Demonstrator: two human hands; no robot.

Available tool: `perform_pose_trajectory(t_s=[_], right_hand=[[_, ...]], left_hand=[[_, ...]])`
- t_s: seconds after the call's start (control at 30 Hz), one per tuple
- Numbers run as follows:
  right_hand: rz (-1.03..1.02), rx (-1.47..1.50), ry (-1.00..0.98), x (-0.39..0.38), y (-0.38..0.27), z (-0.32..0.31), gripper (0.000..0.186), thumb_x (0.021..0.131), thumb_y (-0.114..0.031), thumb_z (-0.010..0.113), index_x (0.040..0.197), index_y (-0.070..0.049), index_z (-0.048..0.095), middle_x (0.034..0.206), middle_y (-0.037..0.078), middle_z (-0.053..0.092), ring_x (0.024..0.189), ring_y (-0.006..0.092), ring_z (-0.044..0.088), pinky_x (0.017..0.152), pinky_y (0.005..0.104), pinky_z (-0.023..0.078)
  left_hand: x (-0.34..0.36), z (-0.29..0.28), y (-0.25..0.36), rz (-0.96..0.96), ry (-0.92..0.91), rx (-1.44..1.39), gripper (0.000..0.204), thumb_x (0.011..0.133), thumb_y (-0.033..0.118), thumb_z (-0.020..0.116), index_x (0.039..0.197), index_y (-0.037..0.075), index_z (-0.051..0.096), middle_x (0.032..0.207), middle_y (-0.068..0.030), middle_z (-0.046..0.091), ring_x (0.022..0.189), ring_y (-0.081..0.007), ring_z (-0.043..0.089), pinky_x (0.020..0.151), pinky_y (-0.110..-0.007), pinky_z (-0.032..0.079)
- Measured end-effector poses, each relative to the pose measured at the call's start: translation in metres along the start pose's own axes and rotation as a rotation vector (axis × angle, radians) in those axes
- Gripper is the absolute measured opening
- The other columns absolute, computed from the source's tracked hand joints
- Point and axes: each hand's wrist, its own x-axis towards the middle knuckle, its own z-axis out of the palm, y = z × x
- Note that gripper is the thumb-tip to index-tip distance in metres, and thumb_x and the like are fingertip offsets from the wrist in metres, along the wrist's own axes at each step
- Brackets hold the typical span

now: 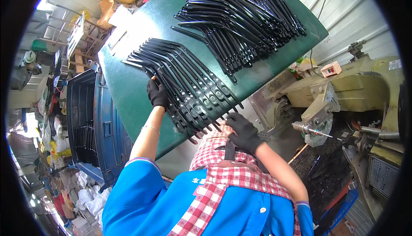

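Head view: your gloved left hand [157, 94] and right hand [243, 131] grip the near fan of black strips [184, 83] on the table [128, 90]; the far fan [244, 19] lies arranged.

gloved hands — left [157, 94] | right [243, 131] — on black strips [189, 88] | green table [128, 90]

Bright, even daylight is flooding the scene, glaring white in patches on the green table [128, 86] and glinting along the black plastic strips [189, 86]; shadows are staying soft, while fisheye distortion is bending edges toward a black rim
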Motion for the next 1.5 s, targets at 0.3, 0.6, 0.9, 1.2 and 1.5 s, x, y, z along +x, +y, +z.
perform_pose_trajectory(t_s=[0.3, 0.6, 0.9, 1.2, 1.5], right_hand=[[-0.025, -0.374, -0.099, 0.073, -0.031, 0.032, 0.025, 0.076, -0.016, 0.064, 0.099, -0.016, 0.056, 0.092, 0.01, 0.056, 0.081, 0.0337, 0.062, 0.063, 0.0471, 0.05], [-0.238, -0.434, -0.079, 0.047, -0.035, 0.08, 0.017, 0.084, -0.023, 0.058, 0.098, -0.015, 0.057, 0.093, 0.009, 0.058, 0.082, 0.0325, 0.063, 0.066, 0.0444, 0.051], [-0.094, -0.024, 0.081, 0.027, -0.03, 0.044, 0.035, 0.073, -0.018, 0.068, 0.107, -0.013, 0.058, 0.096, 0.011, 0.062, 0.083, 0.0319, 0.064, 0.067, 0.0443, 0.051], [0.477, 0.211, 0.774, -0.126, 0.014, -0.026, 0.012, 0.088, -0.016, 0.059, 0.094, -0.006, 0.062, 0.087, 0.012, 0.068, 0.083, 0.0285, 0.067, 0.074, 0.0357, 0.051], [1.556, -0.644, 0.961, -0.373, 0.094, -0.042, 0.042, 0.086, -0.034, 0.063, 0.119, -0.011, 0.054, 0.117, 0.018, 0.062, 0.102, 0.0398, 0.06, 0.085, 0.0494, 0.048]], left_hand=[[-0.019, 0.016, 0.028, -0.058, -0.03, 0.098, 0.054, 0.078, 0.013, 0.052, 0.132, 0.01, 0.053, 0.145, -0.02, 0.041, 0.136, -0.0377, 0.034, 0.112, -0.043, 0.028], [-0.021, 0.008, 0.023, 0.038, -0.067, 0.083, 0.057, 0.081, 0.026, 0.06, 0.135, 0.01, 0.05, 0.148, -0.0203, 0.036, 0.136, -0.0398, 0.031, 0.112, -0.045, 0.027], [-0.001, 0.025, 0.131, 0.609, -0.333, 0.222, 0.044, 0.078, 0.028, 0.068, 0.119, 0.014, 0.059, 0.134, -0.013, 0.051, 0.123, -0.0358, 0.047, 0.104, -0.045, 0.035], [0.056, 0.063, 0.189, 1.194, -0.958, 0.499, 0.043, 0.071, 0.008, 0.071, 0.112, 0.02, 0.064, 0.109, -0.0075, 0.06, 0.104, -0.0342, 0.056, 0.084, -0.045, 0.05], [0.062, 0.094, 0.182, 1.593, -0.644, 0.28, 0.04, 0.071, 0.004, 0.066, 0.109, 0.013, 0.058, 0.097, -0.008, 0.059, 0.093, -0.0308, 0.058, 0.078, -0.041, 0.049]])
